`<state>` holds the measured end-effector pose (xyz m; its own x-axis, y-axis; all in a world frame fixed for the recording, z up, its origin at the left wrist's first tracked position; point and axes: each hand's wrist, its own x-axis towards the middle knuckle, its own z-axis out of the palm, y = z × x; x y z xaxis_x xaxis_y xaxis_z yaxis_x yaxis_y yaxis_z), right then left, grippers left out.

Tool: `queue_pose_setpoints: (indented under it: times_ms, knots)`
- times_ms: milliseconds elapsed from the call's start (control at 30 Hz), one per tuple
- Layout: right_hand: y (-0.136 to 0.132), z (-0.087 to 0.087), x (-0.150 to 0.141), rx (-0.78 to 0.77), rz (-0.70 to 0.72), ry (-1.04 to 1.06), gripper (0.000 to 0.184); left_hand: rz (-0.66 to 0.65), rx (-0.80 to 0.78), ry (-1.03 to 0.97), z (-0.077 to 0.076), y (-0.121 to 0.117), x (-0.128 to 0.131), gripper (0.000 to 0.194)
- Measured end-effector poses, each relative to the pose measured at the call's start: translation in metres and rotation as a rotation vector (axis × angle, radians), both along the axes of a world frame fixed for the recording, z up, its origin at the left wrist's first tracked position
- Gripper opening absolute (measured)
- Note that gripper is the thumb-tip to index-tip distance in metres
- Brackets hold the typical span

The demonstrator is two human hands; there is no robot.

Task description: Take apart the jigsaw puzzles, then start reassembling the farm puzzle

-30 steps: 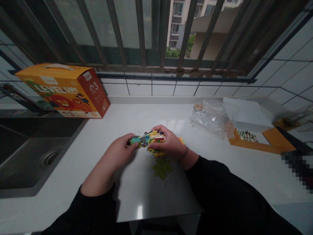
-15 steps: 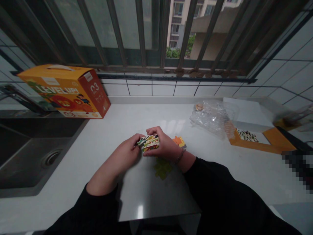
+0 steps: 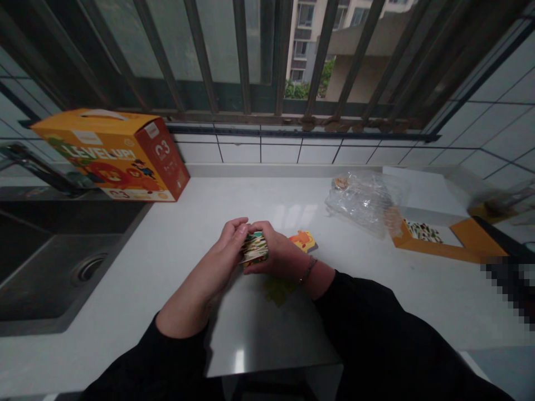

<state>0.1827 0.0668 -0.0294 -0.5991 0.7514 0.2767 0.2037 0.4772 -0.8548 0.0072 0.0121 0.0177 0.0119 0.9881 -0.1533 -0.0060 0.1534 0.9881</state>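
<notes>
Clasping a stack (image 3: 254, 248) of puzzle pieces, the two hands meet over the front part of the white counter (image 3: 188, 217). The right hand (image 3: 281, 253) pinches the stack between the thumb, along the near side, and the fingers, curled over the far side. The left hand (image 3: 228, 248) is set against the stack's left side with thumb and forefinger close together; its remaining fingers are hidden, so the firmness of its hold cannot be told. The layered edges face upward between the palms. A bracelet (image 3: 308, 270) circles the right wrist. Beneath the right hand, in shadow, lies a green piece (image 3: 278, 291); just beyond that hand lies a yellow piece (image 3: 305, 240) with an orange figure, partly covered. Back left, an orange carton (image 3: 112, 159) stands beside the sink (image 3: 54, 326). To the right, a clear bag (image 3: 359, 197) adjoins a box (image 3: 445, 253) containing more pieces (image 3: 423, 231).
</notes>
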Motion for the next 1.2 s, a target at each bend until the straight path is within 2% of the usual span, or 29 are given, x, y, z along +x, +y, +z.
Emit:
queue_pose_setpoints:
  times_ms: [67, 167, 267, 333, 400, 500, 567, 667, 833, 967, 1067, 1200]
  knots:
    - [0.002, 0.005, 0.005, 0.013, -0.064, -0.006, 0.088, 0.026, 0.076, 0.167, 0.001, 0.000, -0.003, 0.058]
    - [0.012, 0.009, 0.019, 0.082, -0.266, 0.046, 0.084, 0.024, 0.269, 0.550, -0.002, 0.003, -0.007, 0.048]
    - [0.027, 0.005, 0.034, 0.152, -0.410, 0.038, 0.075, -0.192, 0.415, 0.789, -0.008, 0.004, -0.005, 0.032]
    - [0.035, -0.001, 0.041, 0.154, -0.415, -0.030, 0.066, -0.353, 0.465, 0.834, -0.013, 0.003, 0.000, 0.025]
    - [0.040, -0.005, 0.044, 0.138, -0.389, -0.089, 0.060, -0.460, 0.500, 0.862, -0.019, 0.001, 0.008, 0.027]
    - [0.041, -0.005, 0.044, 0.140, -0.380, -0.101, 0.057, -0.541, 0.520, 0.928, -0.026, -0.002, 0.017, 0.035]
    - [0.039, -0.001, 0.044, 0.166, -0.435, -0.063, 0.059, -0.574, 0.513, 0.969, -0.028, -0.004, 0.021, 0.042]
    - [0.039, 0.002, 0.047, 0.183, -0.524, -0.026, 0.062, -0.583, 0.502, 0.983, -0.030, -0.004, 0.020, 0.046]
    - [0.044, -0.001, 0.054, 0.106, -0.508, -0.059, 0.061, -0.550, 0.468, 0.957, -0.031, 0.000, 0.010, 0.038]
    - [0.046, -0.002, 0.055, 0.046, -0.609, 0.056, 0.065, -0.509, 0.461, 0.976, -0.023, -0.002, 0.004, 0.027]
    - [0.046, -0.001, 0.054, -0.035, -0.629, 0.102, 0.065, -0.520, 0.417, 1.067, -0.015, -0.008, 0.003, 0.039]
    - [0.042, 0.006, 0.052, -0.063, -0.610, 0.153, 0.068, -0.533, 0.395, 1.123, -0.016, -0.017, 0.003, 0.045]
